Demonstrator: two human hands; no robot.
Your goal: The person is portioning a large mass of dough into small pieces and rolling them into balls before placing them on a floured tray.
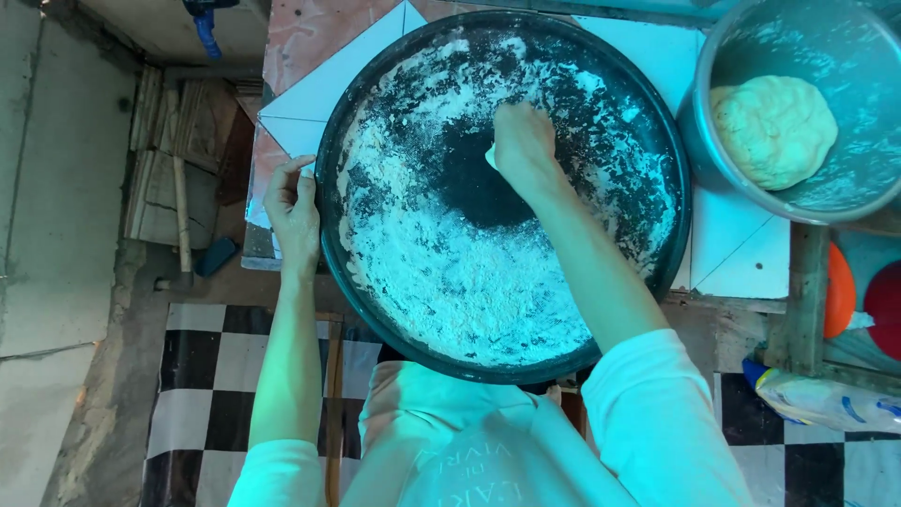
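Far to the left of the left hand, a wooden-handled tool (180, 202) leaned against stacked boards (155, 155), with a small blue object (217, 255) lying near its lower end. Above these, at the top edge, a blue fitting (205, 23) showed only in part.

The left hand (295, 214) gripped the left rim of a large round black pan (361, 300), fingers curled over the edge and thumb on the outside, closed on the rim. The pan sat on white tiles (314, 103) laid over a reddish surface, directly in front of the person, whose pale sleeves and shirt filled the bottom of the view above a black-and-white chequered floor (192, 394).

Inside the pan, white flour (450, 272) lay spread in patches, thickest below and to the left of the right hand, while a bare dark patch showed just beside that hand. The right hand (522, 143) was pressed down near the pan's middle, fingers bunched and mostly closed around a small pale scrap (490, 156) peeking out at its left side; what that scrap was could not be told.

To the right of the right hand, a metal bowl (732, 56) held a lump of yellowish dough (771, 130). Lower right of it sat an orange disc (838, 291), a red one (884, 308) and a plastic bag (826, 399) on the floor.
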